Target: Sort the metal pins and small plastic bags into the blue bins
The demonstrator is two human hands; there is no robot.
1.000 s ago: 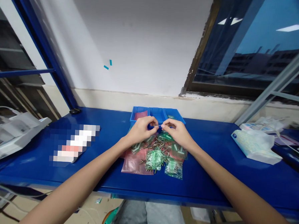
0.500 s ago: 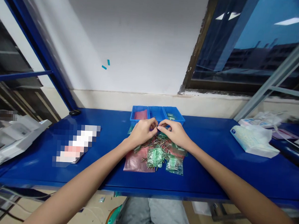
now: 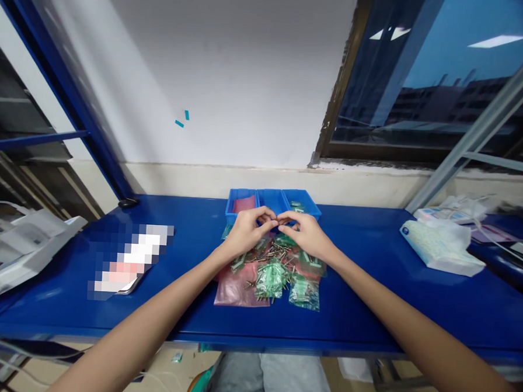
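My left hand (image 3: 247,229) and my right hand (image 3: 307,233) meet at the fingertips, thumbs and fingers pinched together. Whatever is between them is too small to make out. Just below lies a heap of thin metal pins (image 3: 276,251), some spilling toward the table's front. Clear packets with green contents, one in the middle (image 3: 269,279) and one on the right (image 3: 304,292), rest at its near side. A pink plastic bag (image 3: 237,289) lies flat under the heap's left part. Behind my hands stands a blue three-compartment bin (image 3: 271,197).
Pink material fills part of the bin's left compartment; small packets (image 3: 296,207) lie in the right one. On the blue table (image 3: 364,242) are a blurred-out phone-like object (image 3: 132,283) at left and a tissue pack (image 3: 438,246) at right. White equipment (image 3: 30,254) with cables stands far left.
My hands stay together over the heap, their fingertips shifting slightly. The whole view has moved a little, with the table sitting slightly lower in the picture.
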